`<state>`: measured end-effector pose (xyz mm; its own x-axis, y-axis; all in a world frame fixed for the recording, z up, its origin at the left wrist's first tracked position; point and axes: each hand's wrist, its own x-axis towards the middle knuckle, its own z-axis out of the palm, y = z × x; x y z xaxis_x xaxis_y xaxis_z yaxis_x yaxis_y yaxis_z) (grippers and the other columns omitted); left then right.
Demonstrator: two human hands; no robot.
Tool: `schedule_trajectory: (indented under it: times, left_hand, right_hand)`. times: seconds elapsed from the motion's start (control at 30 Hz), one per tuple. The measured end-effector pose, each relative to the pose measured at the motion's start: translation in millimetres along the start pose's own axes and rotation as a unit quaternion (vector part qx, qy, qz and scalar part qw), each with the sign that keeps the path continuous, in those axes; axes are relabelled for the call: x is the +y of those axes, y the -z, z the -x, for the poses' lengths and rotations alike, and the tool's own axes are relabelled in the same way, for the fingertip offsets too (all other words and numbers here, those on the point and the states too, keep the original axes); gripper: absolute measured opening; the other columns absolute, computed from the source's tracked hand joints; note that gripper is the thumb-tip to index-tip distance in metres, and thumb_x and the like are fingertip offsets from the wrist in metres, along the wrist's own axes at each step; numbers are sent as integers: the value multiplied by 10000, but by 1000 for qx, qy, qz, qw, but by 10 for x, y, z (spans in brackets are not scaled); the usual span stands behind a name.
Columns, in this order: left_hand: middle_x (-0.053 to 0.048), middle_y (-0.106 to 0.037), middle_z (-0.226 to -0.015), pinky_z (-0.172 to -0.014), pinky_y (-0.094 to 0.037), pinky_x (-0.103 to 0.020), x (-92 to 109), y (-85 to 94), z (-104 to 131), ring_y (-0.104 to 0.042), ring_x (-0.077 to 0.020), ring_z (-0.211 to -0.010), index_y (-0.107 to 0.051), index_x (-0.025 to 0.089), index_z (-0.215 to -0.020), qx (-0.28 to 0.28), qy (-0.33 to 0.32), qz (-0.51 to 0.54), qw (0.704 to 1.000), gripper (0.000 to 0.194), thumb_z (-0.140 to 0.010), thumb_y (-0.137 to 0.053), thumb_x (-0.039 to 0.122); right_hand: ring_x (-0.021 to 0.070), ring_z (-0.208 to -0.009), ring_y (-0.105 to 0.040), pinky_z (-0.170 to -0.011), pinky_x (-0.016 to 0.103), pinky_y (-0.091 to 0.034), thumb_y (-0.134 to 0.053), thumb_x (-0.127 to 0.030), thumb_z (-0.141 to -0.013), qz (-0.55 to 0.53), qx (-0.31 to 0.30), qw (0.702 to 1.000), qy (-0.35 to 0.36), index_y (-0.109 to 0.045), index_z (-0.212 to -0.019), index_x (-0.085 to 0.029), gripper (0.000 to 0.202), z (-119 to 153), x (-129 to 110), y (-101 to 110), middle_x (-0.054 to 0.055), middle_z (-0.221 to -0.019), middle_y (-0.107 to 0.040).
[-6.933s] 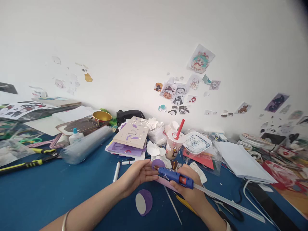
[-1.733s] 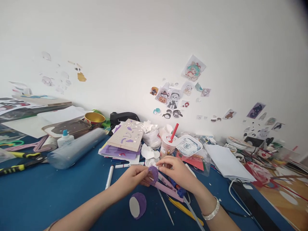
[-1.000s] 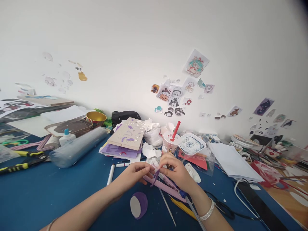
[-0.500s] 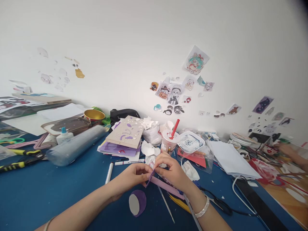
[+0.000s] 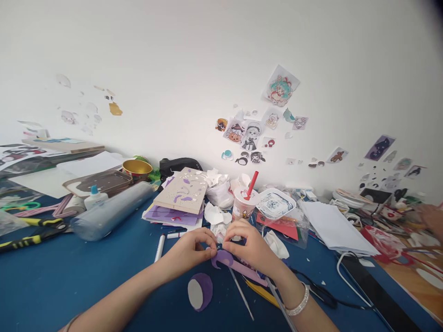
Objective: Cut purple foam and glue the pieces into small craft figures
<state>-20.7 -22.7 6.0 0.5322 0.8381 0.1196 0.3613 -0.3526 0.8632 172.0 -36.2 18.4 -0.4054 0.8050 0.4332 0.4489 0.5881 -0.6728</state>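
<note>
My left hand (image 5: 195, 251) is closed, thumb and forefinger pinching the upper left edge of a curved purple cutout (image 5: 224, 259). The cutout faces me and hangs between my hands, over a pink strip (image 5: 249, 272). My right hand (image 5: 251, 243) is closed just above the cutout's right side, fingertips pinched together; what they hold, if anything, is too small to make out. On the blue table below my hands lies a round purple piece (image 5: 206, 290) with a white oval (image 5: 195, 293) on it.
A lidded cup (image 5: 244, 203) with a red straw stands behind my hands, beside crumpled tissues (image 5: 219, 193). A thin white stick (image 5: 242, 295) and a yellow-handled tool (image 5: 261, 291) lie near my right forearm. Another person's hand (image 5: 432, 216) shows at the far right.
The purple cutout has turned from nearly edge-on to face me. My right fingertips have come off its upper edge and moved slightly away from my left fingers.
</note>
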Motion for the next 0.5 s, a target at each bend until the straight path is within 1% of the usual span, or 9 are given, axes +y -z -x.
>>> schedule_trajectory:
  times: [0.17,0.3,0.37,0.43,0.47,0.5]
  left_hand:
    - [-40,-596,-886,-641,-429,-218,-10,-26,4,-558,-146,-783,-663,184,-670,20,-23,-32,999,166,-752,-562,288]
    - [-45,-604,-870,-636,-433,-225,-37,-46,-9,-554,-139,-741,-659,182,-679,32,-39,-34,998,171,-762,-554,288]
    - [-52,-621,-899,-653,-434,-239,-62,-31,-14,-559,-152,-767,-659,187,-696,44,-41,-41,997,178,-772,-538,294]
    - [-60,-633,-942,-678,-433,-264,-85,1,-3,-562,-182,-819,-661,197,-806,56,-21,-66,996,174,-767,-539,315]
    - [-65,-633,-962,-701,-430,-281,-92,19,12,-560,-201,-849,-655,199,-874,52,-3,-88,995,204,-749,-560,330]
    - [-70,-631,-968,-724,-425,-300,-94,35,33,-556,-222,-872,-647,198,-924,34,18,-117,992,258,-717,-595,345]
  right_hand:
    - [177,-846,-521,-920,407,-348,-671,-201,-713,77,2,997,2,-605,-612,-223,123,25,-66,-66,-11,-754,-598]
    - [181,-835,-507,-880,396,-366,-650,-202,-738,123,4,992,26,-574,-611,-215,149,12,-51,-85,-4,-750,-590]
    - [184,-833,-498,-872,393,-364,-630,-208,-761,141,0,989,30,-550,-616,-212,166,7,-31,-88,-4,-751,-584]
    - [183,-827,-489,-864,382,-362,-604,-199,-781,156,6,987,31,-530,-632,-209,167,5,-2,-79,-5,-744,-574]
    - [182,-825,-485,-851,371,-366,-589,-191,-789,160,15,987,28,-524,-642,-208,162,4,16,-68,-4,-745,-569]
    - [182,-827,-482,-832,357,-371,-574,-182,-796,160,29,986,22,-519,-649,-207,159,3,36,-51,-2,-747,-566]
